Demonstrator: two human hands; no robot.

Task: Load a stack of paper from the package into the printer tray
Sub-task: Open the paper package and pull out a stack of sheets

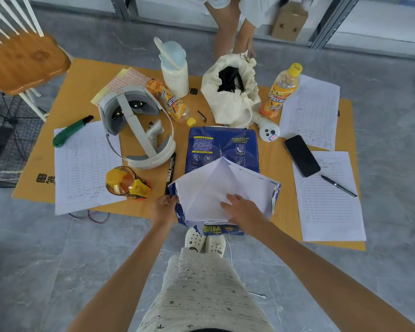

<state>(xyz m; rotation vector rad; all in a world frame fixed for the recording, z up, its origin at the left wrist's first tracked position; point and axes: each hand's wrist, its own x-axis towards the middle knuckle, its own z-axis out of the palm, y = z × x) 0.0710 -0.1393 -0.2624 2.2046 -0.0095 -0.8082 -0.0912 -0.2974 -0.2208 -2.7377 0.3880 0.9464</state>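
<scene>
The folded-back white flap could tear, or the top sheets crease, if the right hand (240,207) dragged while lying open-fingered and flat on it. The left hand (164,207) pinched the wrapper's left edge. The blue glossy paper package (222,146), opened at its near end, lay on the low orange-brown board (283,161) at the person's feet; no printer tray showed.

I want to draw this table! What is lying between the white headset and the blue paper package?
In the head view, a black marker pen lies between the white headset and the blue paper package.
</scene>
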